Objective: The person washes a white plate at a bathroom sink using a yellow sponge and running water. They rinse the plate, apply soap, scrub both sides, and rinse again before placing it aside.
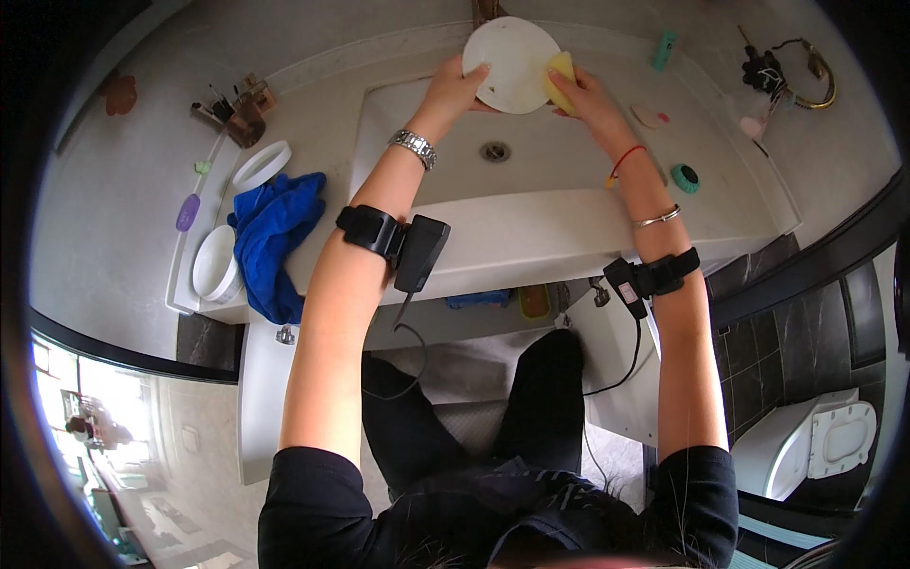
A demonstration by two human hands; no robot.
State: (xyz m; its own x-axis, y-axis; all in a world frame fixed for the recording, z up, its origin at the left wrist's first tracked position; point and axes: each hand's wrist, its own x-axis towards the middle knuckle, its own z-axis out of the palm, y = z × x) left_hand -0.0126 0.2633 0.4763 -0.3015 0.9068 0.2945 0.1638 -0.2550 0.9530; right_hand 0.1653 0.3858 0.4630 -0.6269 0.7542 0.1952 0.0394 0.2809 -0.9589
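A round white disc (513,63), like a plate or lid, is held up over the far side of the white sink (445,175), near the tap (487,9), which it partly hides. My left hand (459,85) grips its left edge, thumb on the upper face and fingers underneath. A yellow sponge (562,82) is pinched in my right hand (586,97) and touches the disc's right edge. Small dark specks show on the disc. The undersides of the disc and sponge are hidden.
Left on the counter lie a blue cloth (275,237), a white ring-shaped piece (262,166), a white bowl (218,266) and a brown brush holder (245,123). A green round item (684,177) sits right of the sink. The drain (494,152) is below my hands.
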